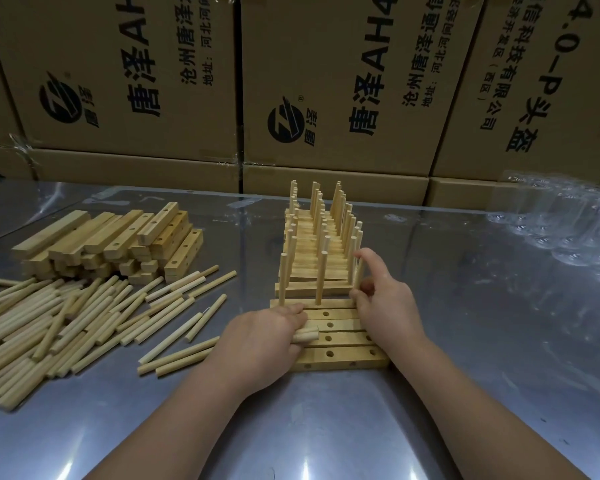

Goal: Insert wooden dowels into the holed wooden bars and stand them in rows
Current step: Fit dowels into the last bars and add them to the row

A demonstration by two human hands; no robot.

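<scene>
Several holed wooden bars (340,356) lie flat side by side in front of me, most holes bare. The farthest of these bars (329,303) has two dowels standing in it. My right hand (383,306) pinches a third upright dowel (360,271) at that bar's right end. My left hand (267,337) rests on the bars' left ends and holds a few spare dowels (305,335) in its fingers. Behind, a long row of finished bars with upright dowels (321,233) runs away from me.
A pile of loose dowels (66,323) covers the metal table (465,341) at left, with a stack of unused holed bars (118,244) behind it. Clear plastic wrap (561,223) lies at the far right. Cardboard boxes (343,81) wall the back.
</scene>
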